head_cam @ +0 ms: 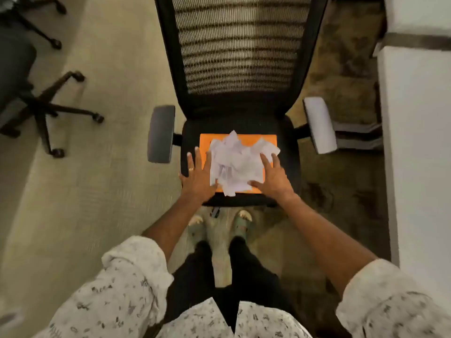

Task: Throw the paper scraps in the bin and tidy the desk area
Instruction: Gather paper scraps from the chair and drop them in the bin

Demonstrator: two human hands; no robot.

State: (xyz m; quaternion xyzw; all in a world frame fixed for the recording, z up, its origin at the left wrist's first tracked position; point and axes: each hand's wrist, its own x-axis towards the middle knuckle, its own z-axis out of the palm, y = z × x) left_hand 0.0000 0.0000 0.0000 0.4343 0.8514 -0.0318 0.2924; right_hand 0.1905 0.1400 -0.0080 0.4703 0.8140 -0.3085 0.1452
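Observation:
A heap of white paper scraps (238, 162) lies on an orange folder (267, 139), which rests on the black seat of an office chair (190, 137). My left hand (198, 178) lies flat with fingers spread on the folder's left edge, touching the heap's left side. On the heap's right side is my right hand (274, 178), also flat with fingers apart. Neither hand grips anything. No bin is in view.
The chair has a mesh back (240, 45) and two armrests (161, 134) (319, 124). Another office chair's wheeled base (46, 111) stands on the carpet at the left. A white desk (419, 142) runs along the right. My feet (219, 222) stand just before the seat.

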